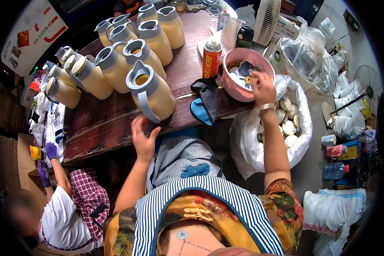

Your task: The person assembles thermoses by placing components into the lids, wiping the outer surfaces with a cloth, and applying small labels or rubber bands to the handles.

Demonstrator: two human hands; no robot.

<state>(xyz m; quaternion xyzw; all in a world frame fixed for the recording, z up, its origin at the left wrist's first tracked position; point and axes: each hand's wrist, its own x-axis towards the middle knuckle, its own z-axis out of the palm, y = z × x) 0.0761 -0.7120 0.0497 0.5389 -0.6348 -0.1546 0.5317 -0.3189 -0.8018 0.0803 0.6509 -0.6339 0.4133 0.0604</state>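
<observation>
A cream-bodied jug (163, 102) with a grey collar, spout and handle stands at the table's near edge, its top uncovered. Close to the foot of its handle is my left hand (143, 138), open, thumb and fingers apart. My right hand (263, 88) reaches over the rim of a pink basin (237, 88), its fingers loosely bent and apart above the contents; I see nothing held. Dark and yellowish small pieces (243, 70) lie in the basin, too jumbled to name. Between my hands a black, grey and blue cloth (205, 100) hangs over the table edge.
Several similar jugs (111, 68) crowd the left of the dark red table (102, 128). A red spray can (212, 59) stands beside the basin. Below it, a white sack (247, 145) holds round cream discs (289, 127). A co-worker's purple-gloved hand (50, 150) is at the left.
</observation>
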